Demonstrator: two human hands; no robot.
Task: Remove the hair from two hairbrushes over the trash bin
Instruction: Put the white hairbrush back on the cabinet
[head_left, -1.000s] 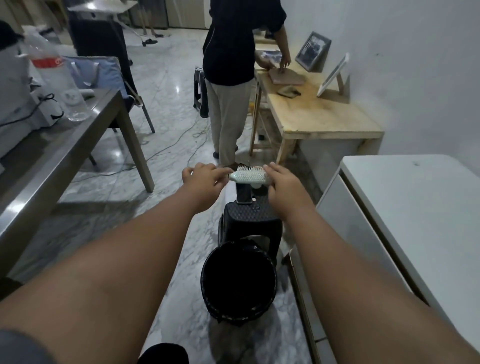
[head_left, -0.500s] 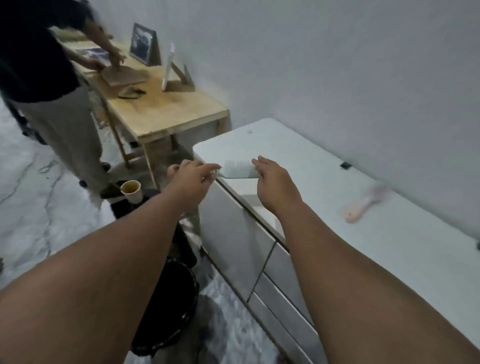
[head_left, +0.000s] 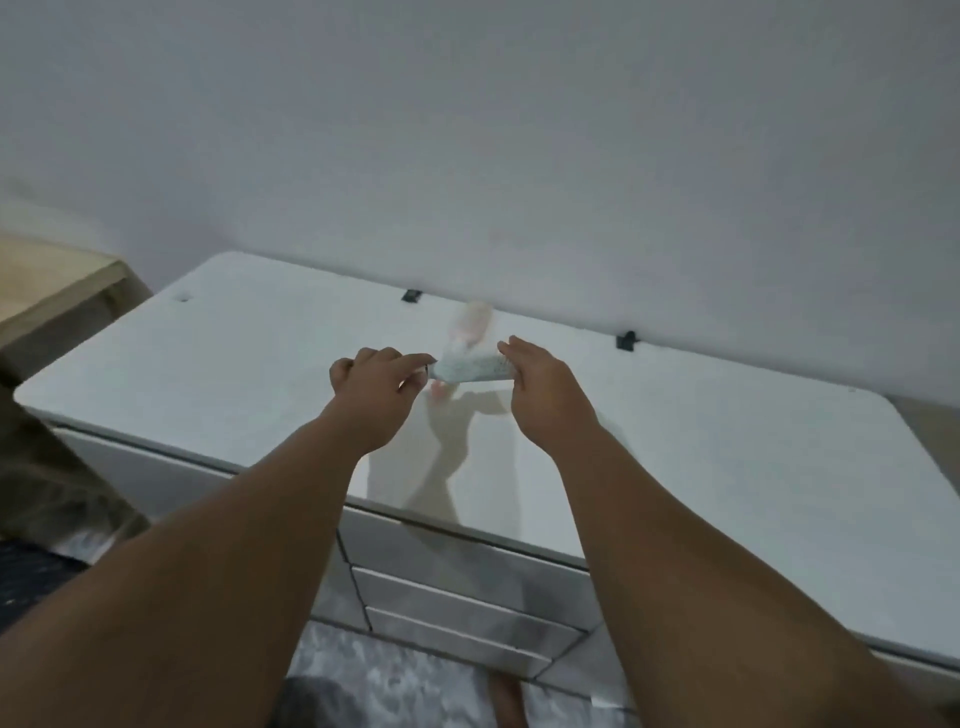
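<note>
Cabinet (head_left: 727, 467), white and glossy with drawers down its front, fills most of the view, pushed up against the grey wall (head_left: 519, 130); a bit of wooden table (head_left: 47, 280) pokes in just off the cabinet's left end; two small black clips (head_left: 626, 340) sit along the cabinet's back edge. Both arms reach out over the cabinet top; left hand (head_left: 376, 392) pinches one end of the pale hairbrush (head_left: 470, 368) and right hand (head_left: 543, 387) grips the other end, so it's held level just above the cabinet. Pink hairbrush (head_left: 470, 325), blurry, lies on the cabinet top right behind the held one, near the back edge.
</note>
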